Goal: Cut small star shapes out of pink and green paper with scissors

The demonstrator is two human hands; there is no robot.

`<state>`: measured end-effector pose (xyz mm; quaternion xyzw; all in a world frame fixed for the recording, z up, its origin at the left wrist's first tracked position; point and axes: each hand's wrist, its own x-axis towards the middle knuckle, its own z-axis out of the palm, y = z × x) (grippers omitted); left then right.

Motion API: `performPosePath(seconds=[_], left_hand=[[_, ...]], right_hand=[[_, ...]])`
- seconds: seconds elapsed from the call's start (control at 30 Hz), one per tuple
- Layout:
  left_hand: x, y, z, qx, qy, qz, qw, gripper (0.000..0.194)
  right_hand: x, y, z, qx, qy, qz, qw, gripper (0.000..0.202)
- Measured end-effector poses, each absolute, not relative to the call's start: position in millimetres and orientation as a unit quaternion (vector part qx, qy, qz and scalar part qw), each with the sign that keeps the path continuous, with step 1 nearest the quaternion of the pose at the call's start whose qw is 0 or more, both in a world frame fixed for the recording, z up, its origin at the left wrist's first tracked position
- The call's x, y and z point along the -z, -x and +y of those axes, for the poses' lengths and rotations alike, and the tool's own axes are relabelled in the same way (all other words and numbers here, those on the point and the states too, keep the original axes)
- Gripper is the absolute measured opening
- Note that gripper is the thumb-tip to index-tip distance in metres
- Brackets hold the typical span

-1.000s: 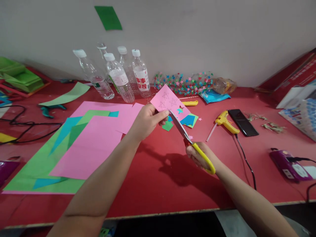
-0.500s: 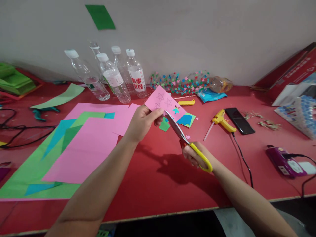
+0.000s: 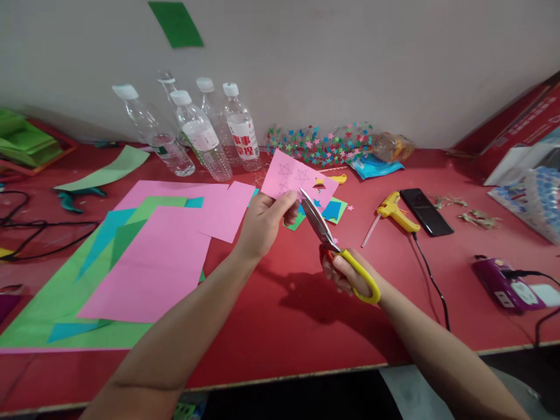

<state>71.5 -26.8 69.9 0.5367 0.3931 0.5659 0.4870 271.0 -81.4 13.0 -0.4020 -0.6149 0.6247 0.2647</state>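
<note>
Pink card [image 3: 292, 165] hangs over the red table [image 3: 280, 326] in front of the bottles, its lower left edge pinched between the thumb and fingers of the left hand [image 3: 263, 224]; two pencilled stars show whole on it, while a third is partly covered by the thumb; an opening near its right side lets something yellow show through.

Scissors [image 3: 322, 232] are gripped in the right hand [image 3: 343, 273], whose fingers curl around the handles; the yellow loop is in plain view, the red one mostly hidden by the fingers; the blade tips lie right by the left thumb, at the lower part of the card, and whether they touch the paper is hard to tell.

Behind the card, a yellow cutter [image 3: 339, 178] is partly covered, as are green and blue scraps [image 3: 332, 210]; clear bottles [image 3: 201, 140] stand at the wall, the rear ones half hidden by those in front; pink sheets [image 3: 151, 262] overlap green and blue ones at the left.

To the right lie a yellow glue gun [image 3: 397, 213] and a black phone [image 3: 426, 212], just beside each other; farther right, a red box [image 3: 531, 125] is cut off by the picture's edge.
</note>
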Motion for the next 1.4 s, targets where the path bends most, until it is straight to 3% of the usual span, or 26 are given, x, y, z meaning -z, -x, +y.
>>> performPosePath(seconds=[0.33,0.73,1.4], left_hand=[[-54,-87,-33,-0.607,-0.508,0.407,0.456,0.027],[-50,-91,-34,-0.616,-0.484,0.405,0.471,0.026],[-52,-91,-36,-0.622,-0.461,0.371,0.513,0.025]], right_hand=[[-20,-258,-88,-0.633,0.454,-0.569,0.263,0.046],[-24,-251,-91,-0.611,0.486,-0.564,0.27,0.057],[-25,-249,-91,-0.596,0.532,-0.541,0.264,0.039]])
